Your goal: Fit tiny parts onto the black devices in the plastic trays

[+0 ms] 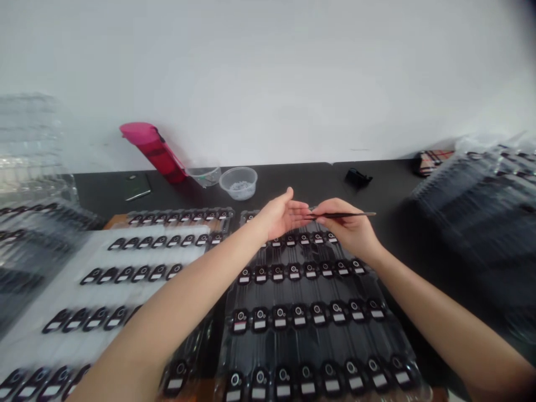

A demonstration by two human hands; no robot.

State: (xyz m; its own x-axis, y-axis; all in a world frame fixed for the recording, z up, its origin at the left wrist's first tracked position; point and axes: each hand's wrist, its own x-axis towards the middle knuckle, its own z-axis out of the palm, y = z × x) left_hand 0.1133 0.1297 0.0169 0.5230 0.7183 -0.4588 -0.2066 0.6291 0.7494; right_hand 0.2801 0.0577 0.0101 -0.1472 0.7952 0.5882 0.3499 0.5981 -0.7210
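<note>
The bottle (153, 151) is magenta at the top and red along the body, and the cloth (432, 162) shows a tan, red and black plaid. The devices (280, 319) are black — each with a white label.

plain white wall (268, 72) behind a black tabletop (301, 178)

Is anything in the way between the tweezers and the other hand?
Nothing visible: the tweezers in the right hand point at the open left hand, their tip right beside its fingers.
</note>
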